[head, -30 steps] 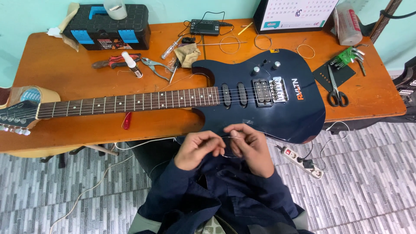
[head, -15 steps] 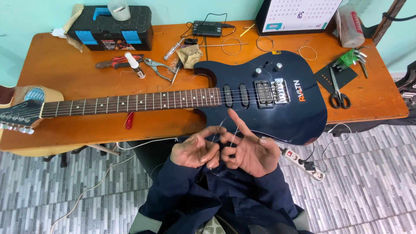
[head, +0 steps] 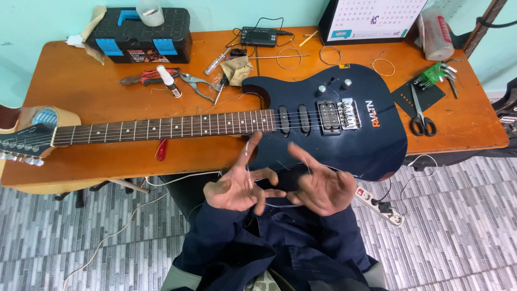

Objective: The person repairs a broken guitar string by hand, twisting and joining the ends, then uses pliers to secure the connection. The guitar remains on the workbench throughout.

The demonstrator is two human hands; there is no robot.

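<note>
**Operator:** While both hands hover low in the middle of the frame, I log them so: left hand [head: 237, 188], fingers spread and curled, index raised toward the guitar; right hand [head: 323, 188], fingers likewise apart. Item between them: one thin guitar string [head: 280, 205], running roughly left to right from hand to hand. I can't tell which fingertips pinch it.

**Checker:** And the guitar?

**Operator:** Dark blue electric guitar [head: 344, 124], flat on the orange table [head: 81, 86], long axis left to right: headstock at the left edge, body centre-right. It lies just above the hands in the frame, body edge near both.

**Checker:** Nearer hand?

**Operator:** I judge the right hand nearer the bridge [head: 349, 114], the left nearer the neck [head: 161, 126]. Also listed: scissors [head: 419, 116] at right, pliers [head: 156, 76] upper left.
</note>
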